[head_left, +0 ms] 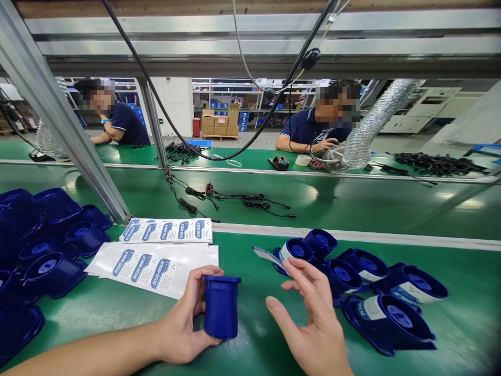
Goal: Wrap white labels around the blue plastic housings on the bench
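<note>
My left hand (188, 318) is wrapped round a plain blue plastic housing (221, 308), its flanged end up, above the green table (250, 360). To its right, my right hand (309, 308) is raised with thumb and fingers apart; a printed label (270, 257) clings to its fingertips. White label sheets (156, 269) with blue print lie behind my left hand. Several blue housings with white labels (391, 313) sit at the right, beyond my right hand.
Blue housings (47, 266) are piled at the far left. Behind a pale rail (352, 237) lie black cables (254, 201). Two people sit across the line. A metal post (78, 120) slants down at the left; a black cable (156, 99) hangs overhead.
</note>
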`<action>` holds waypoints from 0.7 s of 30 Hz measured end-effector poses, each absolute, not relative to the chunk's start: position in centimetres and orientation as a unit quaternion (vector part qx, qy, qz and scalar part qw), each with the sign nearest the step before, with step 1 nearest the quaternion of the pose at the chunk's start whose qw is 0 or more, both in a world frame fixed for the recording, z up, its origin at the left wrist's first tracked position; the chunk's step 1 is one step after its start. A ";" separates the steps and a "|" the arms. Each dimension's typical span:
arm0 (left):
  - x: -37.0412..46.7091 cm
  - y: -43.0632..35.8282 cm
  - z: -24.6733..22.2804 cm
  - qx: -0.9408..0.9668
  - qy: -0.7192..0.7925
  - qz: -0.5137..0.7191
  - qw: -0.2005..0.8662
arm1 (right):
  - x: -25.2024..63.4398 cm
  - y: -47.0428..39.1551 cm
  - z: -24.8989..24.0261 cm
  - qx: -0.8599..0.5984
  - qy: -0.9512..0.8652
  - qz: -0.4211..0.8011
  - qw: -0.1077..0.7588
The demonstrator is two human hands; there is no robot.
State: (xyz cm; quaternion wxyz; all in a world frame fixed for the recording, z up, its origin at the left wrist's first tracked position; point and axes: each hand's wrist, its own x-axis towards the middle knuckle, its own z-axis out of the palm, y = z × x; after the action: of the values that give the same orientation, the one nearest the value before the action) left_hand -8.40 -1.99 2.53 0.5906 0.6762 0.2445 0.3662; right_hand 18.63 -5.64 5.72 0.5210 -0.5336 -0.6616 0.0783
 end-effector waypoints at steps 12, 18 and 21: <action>-8.3 -2.8 3.8 0.586 0.189 0.330 0.716 | 18.4 -5.4 4.5 -0.544 -0.637 0.178 0.516; -8.4 -3.3 3.3 0.666 0.212 0.338 0.631 | 15.4 -6.1 3.3 -0.494 -0.661 0.308 0.474; -8.4 -2.9 2.6 0.683 0.258 0.382 0.567 | 14.7 -6.8 3.1 -0.500 -0.697 0.329 0.395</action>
State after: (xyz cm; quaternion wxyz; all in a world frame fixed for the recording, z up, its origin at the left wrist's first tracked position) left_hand -8.35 -2.89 2.64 0.5666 0.6831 0.2584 0.3816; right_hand 14.69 -6.77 3.14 0.3946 -0.5002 -0.6968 0.3293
